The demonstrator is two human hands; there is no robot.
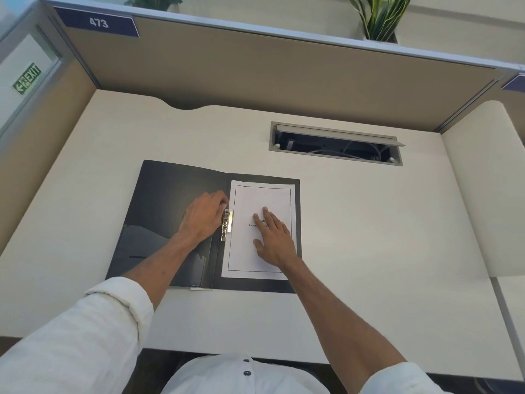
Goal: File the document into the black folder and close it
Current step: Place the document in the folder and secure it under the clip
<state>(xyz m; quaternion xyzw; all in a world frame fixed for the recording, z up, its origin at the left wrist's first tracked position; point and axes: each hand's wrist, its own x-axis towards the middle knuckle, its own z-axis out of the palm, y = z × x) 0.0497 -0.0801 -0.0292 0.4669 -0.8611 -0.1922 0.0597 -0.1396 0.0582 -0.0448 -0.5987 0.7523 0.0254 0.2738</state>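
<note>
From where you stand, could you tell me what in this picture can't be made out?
Head view only:
- Printed text on the document: too small, partly under the right hand.
- Metal clip: its top is hidden by the left hand, so clamped or not is unclear.
- Cable box contents: dark, indistinct.

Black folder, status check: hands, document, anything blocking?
Left hand on the metal clip at the spine, right hand flat on the document. Document lies on right half of black folder, which is open. Nothing in the way.
</note>
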